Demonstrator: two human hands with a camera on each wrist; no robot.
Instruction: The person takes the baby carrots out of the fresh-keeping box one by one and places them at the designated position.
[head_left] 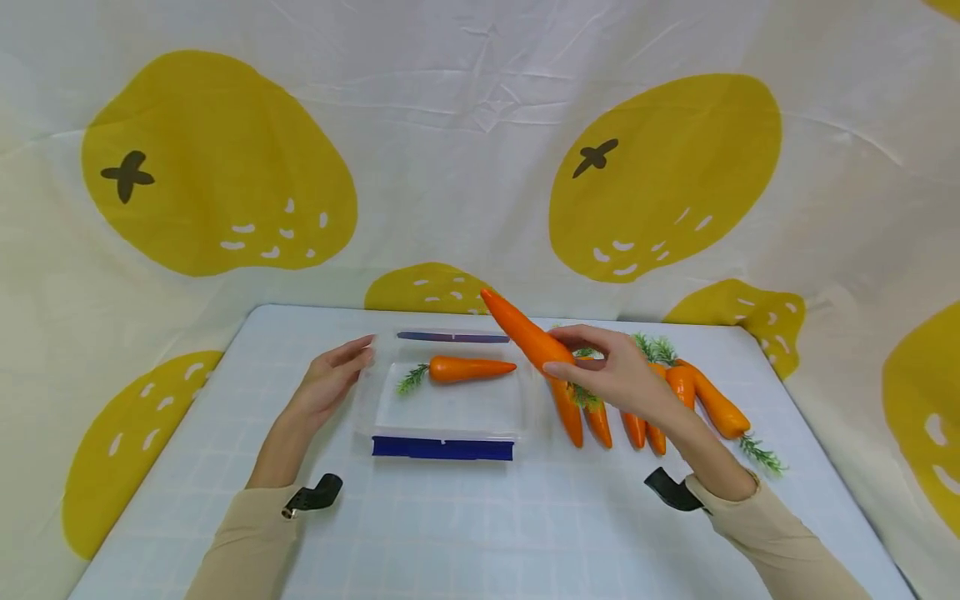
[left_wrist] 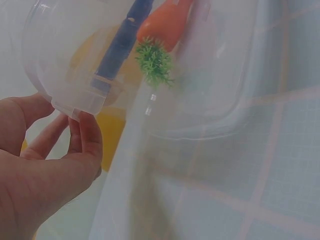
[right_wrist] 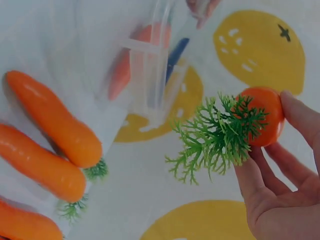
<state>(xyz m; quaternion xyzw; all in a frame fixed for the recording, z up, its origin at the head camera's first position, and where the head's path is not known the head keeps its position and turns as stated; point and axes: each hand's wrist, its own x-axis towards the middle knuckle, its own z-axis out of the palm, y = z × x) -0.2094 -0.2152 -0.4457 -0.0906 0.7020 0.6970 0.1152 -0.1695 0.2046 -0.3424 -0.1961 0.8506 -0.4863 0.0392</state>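
Note:
My right hand grips an orange carrot by its thick leafy end, the tip pointing up and left over the right side of a clear plastic box. In the right wrist view the held carrot's green top hangs free beside the fingers. My left hand is at the box's left side; in the left wrist view its thumb and fingers pinch the edge tab. One carrot lies inside the box, its leaves to the left. Blue latches line the box's near and far sides.
Right of the box lie several more carrots in a loose group, partly hidden by my right hand and forearm. One carrot lies outermost, leaves toward the right. A cloth with yellow fruit prints hangs behind the pale checked table.

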